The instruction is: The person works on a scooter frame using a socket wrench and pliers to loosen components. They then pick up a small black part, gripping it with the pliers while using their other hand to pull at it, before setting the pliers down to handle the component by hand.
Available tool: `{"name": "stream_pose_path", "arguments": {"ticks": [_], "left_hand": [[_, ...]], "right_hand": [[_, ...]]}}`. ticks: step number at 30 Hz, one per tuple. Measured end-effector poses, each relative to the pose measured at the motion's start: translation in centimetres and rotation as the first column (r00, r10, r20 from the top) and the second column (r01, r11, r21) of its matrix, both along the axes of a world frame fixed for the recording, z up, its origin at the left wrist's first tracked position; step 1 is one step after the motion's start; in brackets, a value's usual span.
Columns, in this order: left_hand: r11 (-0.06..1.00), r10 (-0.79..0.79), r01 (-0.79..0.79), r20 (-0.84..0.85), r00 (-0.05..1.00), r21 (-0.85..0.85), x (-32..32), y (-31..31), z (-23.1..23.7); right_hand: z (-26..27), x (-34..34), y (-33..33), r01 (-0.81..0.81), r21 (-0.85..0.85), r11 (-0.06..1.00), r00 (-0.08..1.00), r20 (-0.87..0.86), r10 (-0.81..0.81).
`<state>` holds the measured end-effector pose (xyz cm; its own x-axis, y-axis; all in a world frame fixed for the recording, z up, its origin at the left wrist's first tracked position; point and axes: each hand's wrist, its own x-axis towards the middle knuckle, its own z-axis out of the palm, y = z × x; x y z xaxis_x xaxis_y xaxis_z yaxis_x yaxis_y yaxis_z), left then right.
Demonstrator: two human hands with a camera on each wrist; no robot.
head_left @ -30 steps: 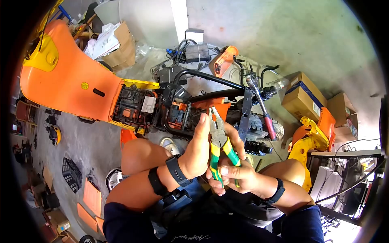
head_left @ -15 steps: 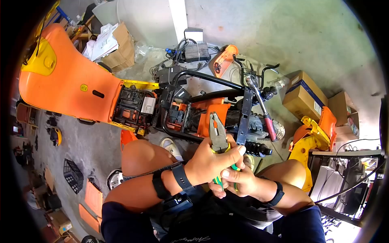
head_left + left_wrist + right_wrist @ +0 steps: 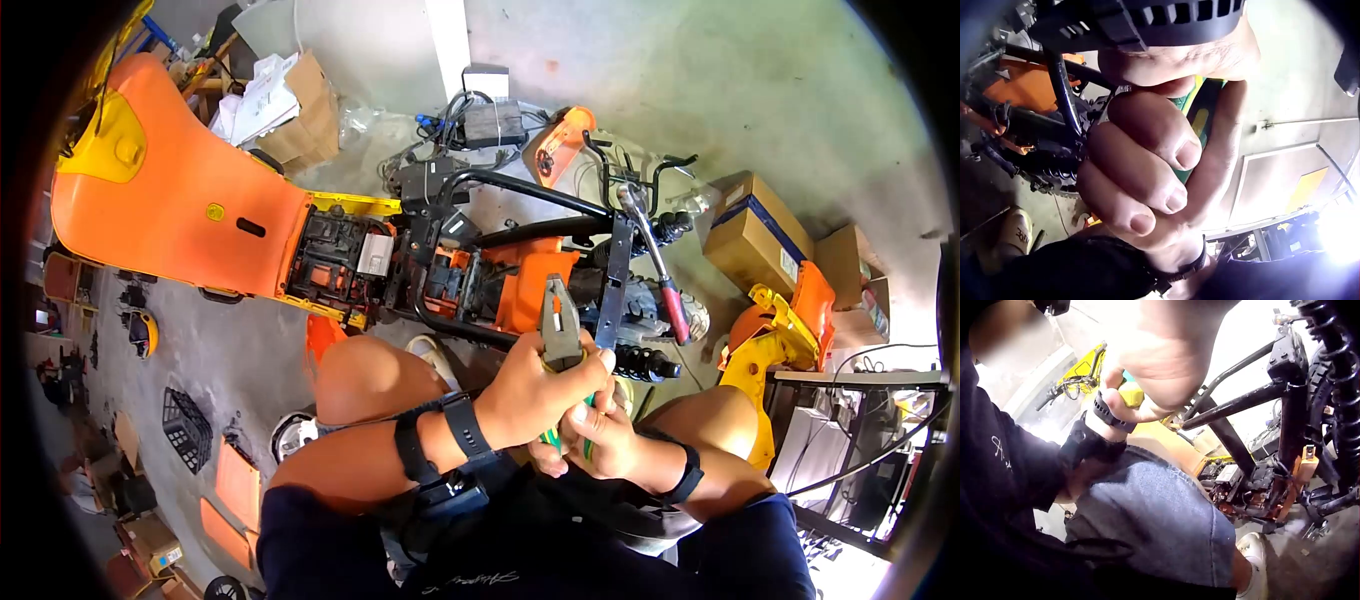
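Pliers with green and yellow handles stand jaws-up before the person's body in the head view; their grey metal head (image 3: 562,325) shows above the fist. The left hand (image 3: 532,395) grips them just below the head, its thumb lying across. Lower down, the right hand (image 3: 605,440) holds the handle ends, touching the left hand. Curled fingers of the right hand (image 3: 1141,159) fill the left wrist view beside a green handle (image 3: 1204,112), partly covered. The right wrist view shows a yellow handle part (image 3: 1132,395) between both hands.
A black vehicle frame (image 3: 535,188) with orange body panels (image 3: 190,190) lies beyond the hands. A red-handled ratchet (image 3: 672,305) rests at the frame's right end, near a shock absorber (image 3: 645,362). Cardboard boxes (image 3: 755,240) stand at right, a black crate (image 3: 187,430) at left.
The left hand has gone from open fingers beside the pliers to a closed grip around them. Pliers and hands have shifted slightly right; the right hand keeps its hold.
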<state>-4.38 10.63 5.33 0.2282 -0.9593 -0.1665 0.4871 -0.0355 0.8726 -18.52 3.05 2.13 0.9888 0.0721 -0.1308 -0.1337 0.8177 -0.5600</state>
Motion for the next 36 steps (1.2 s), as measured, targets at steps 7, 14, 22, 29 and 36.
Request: {"name": "stream_pose_path", "arguments": {"ticks": [7, 14, 22, 29, 36], "left_hand": [[0.997, -0.044, 0.051, 0.122, 0.991, -0.05, 1.0, -0.4, 0.4], [0.991, -0.099, 0.079, 0.189, 0.977, 0.112, 1.8, -0.5, -1.0], [0.98, -0.112, 0.081, 0.17, 0.979, 0.179, 1.1, -0.1, -1.7], [0.994, 0.107, -0.102, 0.275, 0.955, -0.033, 2.5, -0.2, -0.2], [0.977, -0.189, 0.179, 0.078, 0.979, 0.116, 1.5, 0.5, -1.6]], "right_hand": [[0.5, 0.7, -1.3, -0.024, -0.077, 0.997, 0.999, 0.045, 0.027], [-0.2, 0.0, -1.9, -0.059, -0.174, 0.983, 0.987, -0.156, 0.031], [-1.5, -0.6, -2.0, -0.078, -0.275, 0.958, 0.967, -0.253, 0.006], [-0.3, -0.3, -3.6, 0.021, -0.421, 0.907, 0.957, -0.255, -0.141], [-0.9, -0.8, -2.8, -0.022, -0.197, 0.98, 0.954, -0.297, -0.039]]}}
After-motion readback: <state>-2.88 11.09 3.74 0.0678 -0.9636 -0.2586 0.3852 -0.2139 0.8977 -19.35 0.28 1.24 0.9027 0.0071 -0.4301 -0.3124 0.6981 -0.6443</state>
